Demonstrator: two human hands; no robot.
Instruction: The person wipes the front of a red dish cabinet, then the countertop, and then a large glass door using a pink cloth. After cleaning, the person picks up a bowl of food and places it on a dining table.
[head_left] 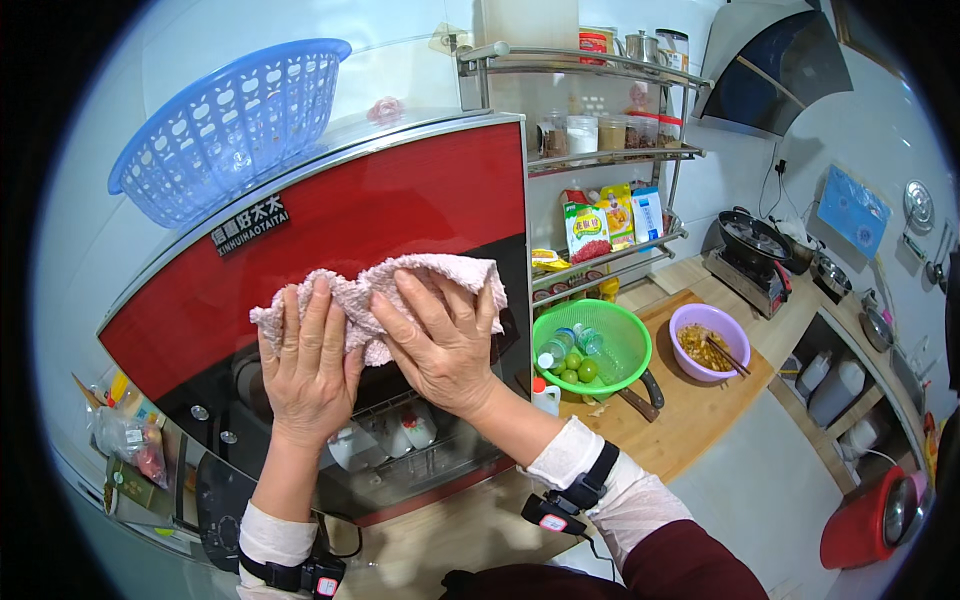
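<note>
A pale pink towel [430,275] lies spread and rumpled against the glossy front of a red and black dish cabinet [400,190]. My left hand [308,365] presses flat on the towel's left part, fingers stretched upward. On its right part rests my right hand [437,345], fingers spread and slightly bent, palm toward the cabinet. Neither hand wraps round the cloth. Below them, white bowls [415,425] show through the cabinet's dark glass. A black strap with a small device [575,500] circles each wrist.
A blue plastic basket [235,130] stands on the cabinet. To the right, a metal rack [610,155] carries jars and packets. On the wooden counter sit a green colander [640,340] with limes and bottles, a knife [638,402], a purple bowl [680,325] and a wok [752,240].
</note>
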